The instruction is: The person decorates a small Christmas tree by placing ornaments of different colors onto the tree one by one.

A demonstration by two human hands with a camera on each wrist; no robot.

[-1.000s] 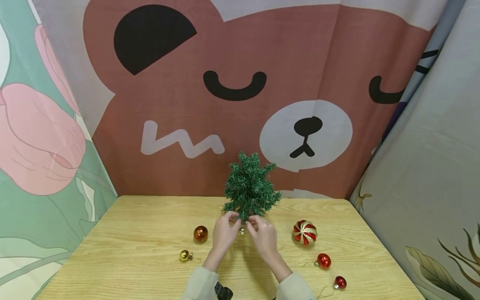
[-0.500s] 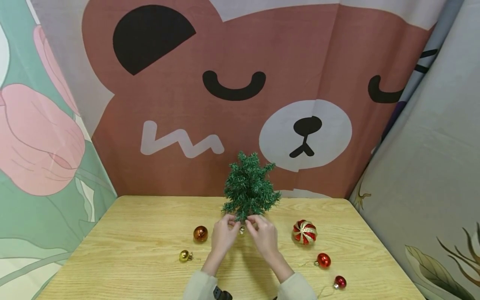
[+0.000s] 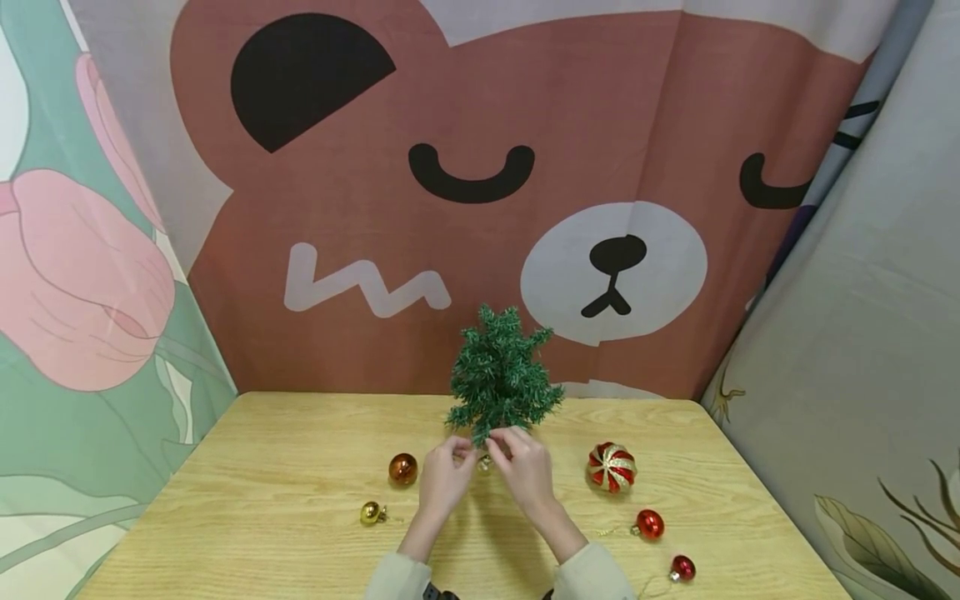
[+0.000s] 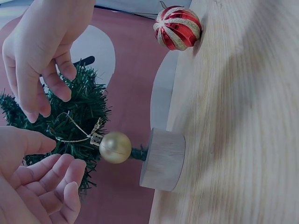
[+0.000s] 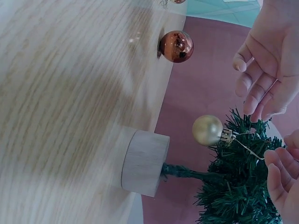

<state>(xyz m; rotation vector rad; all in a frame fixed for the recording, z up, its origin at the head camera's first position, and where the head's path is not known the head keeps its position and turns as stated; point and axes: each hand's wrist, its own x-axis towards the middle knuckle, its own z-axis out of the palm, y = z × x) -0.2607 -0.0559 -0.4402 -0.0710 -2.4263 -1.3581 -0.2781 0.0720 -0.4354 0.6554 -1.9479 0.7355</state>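
Note:
A small green artificial Christmas tree (image 3: 498, 367) stands upright on a round wooden base (image 4: 163, 158). From a low front branch hangs a matte gold bauble (image 5: 208, 130) on a thin gold loop (image 4: 77, 128). My left hand (image 3: 442, 479) is just left of that branch, its thumb close to the loop and apart from the fingertips. On the other side my right hand (image 3: 528, 471) has its thumb and index fingertips at the branch tip. Greenery and fingers hide whether they pinch anything. In the head view the hands partly cover the bauble.
On the table (image 3: 300, 533), left of my hands, lie a copper bauble (image 3: 403, 470) and a shiny gold one (image 3: 370, 513). To the right are a red-and-gold striped bauble (image 3: 611, 467) and two red baubles (image 3: 650, 524). A bear-print cloth (image 3: 360, 208) hangs behind.
My left hand has drawn slightly down and left from the branch. My right hand has shifted a little up and left along it. The bauble stays hanging.

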